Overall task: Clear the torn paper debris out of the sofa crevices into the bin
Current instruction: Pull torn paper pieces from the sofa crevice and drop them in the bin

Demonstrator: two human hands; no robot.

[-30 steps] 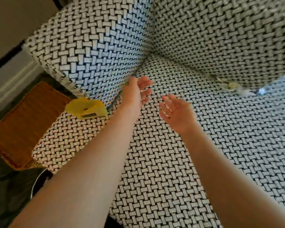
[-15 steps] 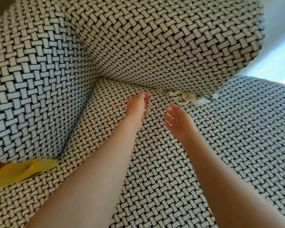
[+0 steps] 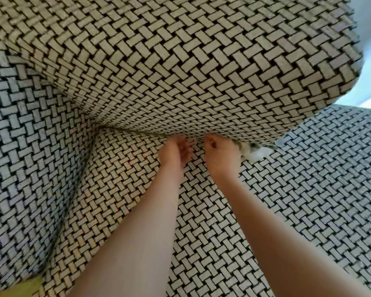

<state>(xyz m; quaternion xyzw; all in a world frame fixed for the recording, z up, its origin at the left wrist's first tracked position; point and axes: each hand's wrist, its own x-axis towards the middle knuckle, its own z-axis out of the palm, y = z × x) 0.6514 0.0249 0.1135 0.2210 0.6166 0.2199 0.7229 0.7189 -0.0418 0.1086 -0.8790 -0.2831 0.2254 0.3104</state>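
Left hand (image 3: 175,151) hangs loosely curled, empty; right hand (image 3: 220,154) curls, grip unclear. Crumpled white torn paper (image 3: 253,151) lies along the black-and-white woven sofa crevice (image 3: 129,131), just right of the right hand.

- Back cushion (image 3: 180,61) stands behind the seat (image 3: 308,189) and overhangs it; armrest (image 3: 30,146) at the left.
- Left hand (image 3: 174,153) and right hand (image 3: 220,155) are side by side at the crevice.
- Paper scraps (image 3: 255,151) lie in the crevice, just right of the right hand.

Whitish paper scraps (image 3: 253,151), seemingly crumpled, wedged in sofa crevice (image 3: 133,133).
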